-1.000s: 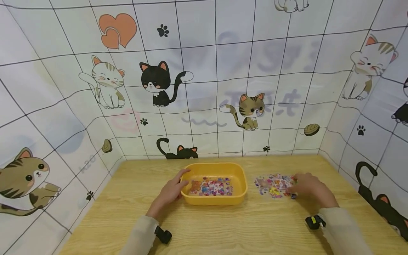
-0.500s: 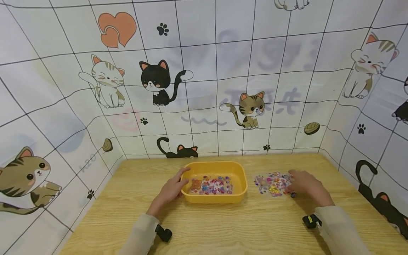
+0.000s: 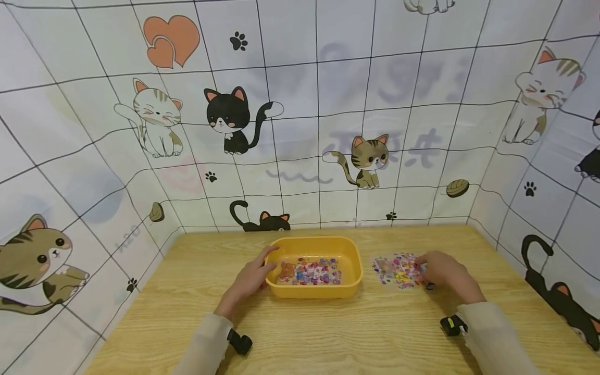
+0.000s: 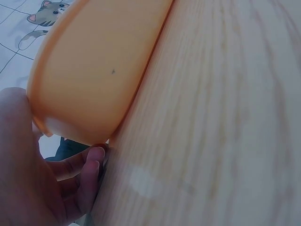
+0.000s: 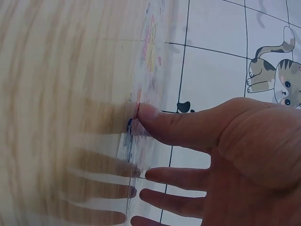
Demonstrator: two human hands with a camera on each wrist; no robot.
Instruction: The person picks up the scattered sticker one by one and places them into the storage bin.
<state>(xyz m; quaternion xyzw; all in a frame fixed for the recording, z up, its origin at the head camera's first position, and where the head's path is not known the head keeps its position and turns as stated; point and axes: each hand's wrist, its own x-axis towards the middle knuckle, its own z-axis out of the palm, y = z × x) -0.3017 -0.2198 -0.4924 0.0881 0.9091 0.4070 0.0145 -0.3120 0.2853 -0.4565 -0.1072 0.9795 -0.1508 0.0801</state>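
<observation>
In the head view my left hand point(image 3: 250, 278) holds the left end of a yellow plastic tray point(image 3: 311, 292), thumb at the rim. The left wrist view shows the tray's outer wall point(image 4: 103, 61) beside the thumb, with other fingers low near its base. A clear sheet of small colourful stickers point(image 3: 311, 272) lies inside the tray. To the right, a second sticker sheet point(image 3: 396, 268) lies flat on the table. My right hand point(image 3: 447, 273) is over its right end. In the right wrist view the thumb tip point(image 5: 149, 112) touches this sheet; several fingers extend straight, and the index finger is hidden.
The light wood table point(image 3: 323, 333) ends at the back against a white cloth wall point(image 3: 300, 198) printed with cats and grid lines. Similar walls rise at left and right. Small black cameras point(image 3: 240, 342) sit on both wrists.
My right hand has moved slightly left across the right end of the sticker sheet. The left hand and the tray have stayed in place.
</observation>
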